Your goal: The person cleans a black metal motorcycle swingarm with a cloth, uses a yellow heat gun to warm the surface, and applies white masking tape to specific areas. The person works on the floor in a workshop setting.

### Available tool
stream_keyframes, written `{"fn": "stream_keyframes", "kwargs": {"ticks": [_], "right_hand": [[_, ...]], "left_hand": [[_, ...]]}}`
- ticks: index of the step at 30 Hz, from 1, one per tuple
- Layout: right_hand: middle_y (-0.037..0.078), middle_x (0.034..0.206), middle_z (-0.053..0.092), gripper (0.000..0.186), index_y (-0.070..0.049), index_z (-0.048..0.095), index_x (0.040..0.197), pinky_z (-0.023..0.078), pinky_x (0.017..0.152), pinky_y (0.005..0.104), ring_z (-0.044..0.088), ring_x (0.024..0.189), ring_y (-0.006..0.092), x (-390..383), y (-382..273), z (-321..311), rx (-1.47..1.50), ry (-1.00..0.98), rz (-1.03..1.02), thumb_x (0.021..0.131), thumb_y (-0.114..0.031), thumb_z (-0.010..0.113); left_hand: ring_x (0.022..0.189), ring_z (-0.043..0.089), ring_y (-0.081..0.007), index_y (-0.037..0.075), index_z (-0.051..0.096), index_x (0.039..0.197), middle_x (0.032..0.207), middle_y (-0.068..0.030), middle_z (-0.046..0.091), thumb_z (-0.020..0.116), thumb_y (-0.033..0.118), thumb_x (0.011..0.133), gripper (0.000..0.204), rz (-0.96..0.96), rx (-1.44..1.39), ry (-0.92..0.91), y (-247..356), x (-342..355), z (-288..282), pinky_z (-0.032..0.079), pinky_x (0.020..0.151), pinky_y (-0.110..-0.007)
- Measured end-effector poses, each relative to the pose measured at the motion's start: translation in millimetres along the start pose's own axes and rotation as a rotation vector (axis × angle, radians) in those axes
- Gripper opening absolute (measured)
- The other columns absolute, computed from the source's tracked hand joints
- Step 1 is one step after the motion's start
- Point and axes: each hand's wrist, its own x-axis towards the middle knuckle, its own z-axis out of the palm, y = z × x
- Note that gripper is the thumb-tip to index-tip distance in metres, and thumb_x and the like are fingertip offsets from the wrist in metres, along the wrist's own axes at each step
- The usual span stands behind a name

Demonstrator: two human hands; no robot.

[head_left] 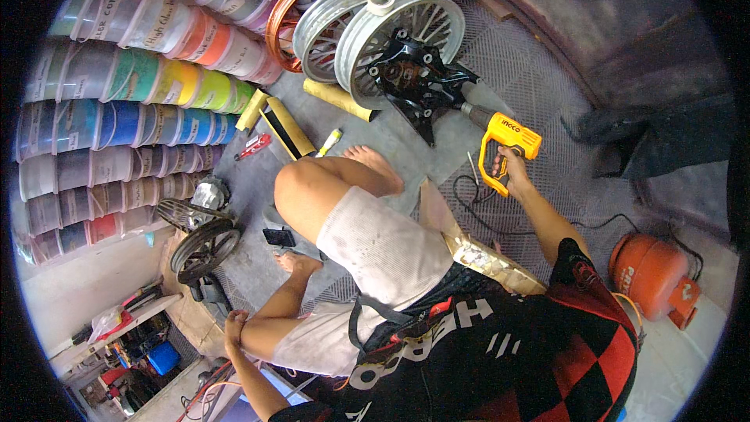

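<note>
A: Heat gun [508, 148], yellow with a pistol grip — where is it?

B: In the head view, the right hand [512, 172] is clenched around its handle, nozzle aimed ahead of the hand at the black metal bracket [418, 78], which lies against the silver spoked wheel rim [398, 27] on the floor.

A: How would it handle?

B: Probably light, rigid plastic; best held by the grip only, since the metal nozzle would be hot. Its black cord [476, 203] trails back below the hand.

A: And the other hand?

B: The left hand [234, 324] rests low by the person's knee, loosely curled, holding nothing. Beyond it sits a dark spoked wheel [205, 246].
</note>
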Motion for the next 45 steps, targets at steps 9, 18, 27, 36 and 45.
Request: {"fn": "stream_keyframes", "kwargs": {"ticks": [9, 18, 27, 36, 45], "right_hand": [[0.002, 0.069, 0.055, 0.019, -0.01, 0.055, 0.092, 0.048, 0.047, 0.0309, 0.053, 0.053, 0.0146, -3, 4, 6, -0.015, -0.044, 0.007, 0.087, -0.025, 0.066], [0.003, 0.068, 0.055, 0.017, -0.01, 0.054, 0.09, 0.049, 0.047, 0.0313, 0.054, 0.053, 0.015, -4, 7, 11, -0.003, 0.0, -0.001, 0.088, -0.024, 0.066], [0.003, 0.068, 0.054, 0.016, -0.01, 0.055, 0.091, 0.049, 0.048, 0.0311, 0.054, 0.053, 0.0146, -3, 10, 15, 0.008, -0.049, -0.009, 0.089, -0.023, 0.064], [0.003, 0.067, 0.054, 0.017, -0.01, 0.055, 0.087, 0.049, 0.048, 0.0312, 0.054, 0.053, 0.0152, -4, 6, 17, -0.024, -0.024, -0.012, 0.09, -0.023, 0.064], [0.003, 0.069, 0.055, 0.016, -0.01, 0.055, 0.093, 0.048, 0.045, 0.0324, 0.053, 0.052, 0.0156, -3, 6, 20, -0.001, -0.005, -0.033, 0.09, -0.023, 0.063]], "left_hand": [[0.074, 0.061, -0.0195, 0.002, 0.064, 0.103, 0.081, -0.0124, 0.067, 0.069, 0.031, 0.082, 0.037, 0.072, -0.018, 0.053, -27, 15, 3, 0.05, 0.069, -0.034], [0.08, 0.062, -0.0214, 0.0, 0.066, 0.1, 0.087, -0.0108, 0.069, 0.07, 0.034, 0.081, 0.039, 0.079, -0.074, 0.061, -59, 33, 4, 0.049, 0.075, -0.034], [0.081, 0.062, -0.0204, -0.001, 0.066, 0.098, 0.087, -0.0112, 0.068, 0.07, 0.032, 0.081, 0.038, 0.102, -0.033, 0.08, -62, 30, 0, 0.05, 0.075, -0.034], [0.077, 0.062, -0.0194, 0.002, 0.066, 0.1, 0.086, -0.0131, 0.068, 0.07, 0.034, 0.081, 0.036, 0.106, 0.011, 0.067, -30, 12, 3, 0.05, 0.074, -0.034], [0.084, 0.062, -0.0222, 0.003, 0.067, 0.101, 0.087, -0.013, 0.069, 0.069, 0.037, 0.082, 0.04, 0.13, 0.074, 0.069, -24, 6, 1, 0.049, 0.079, -0.036]]}}
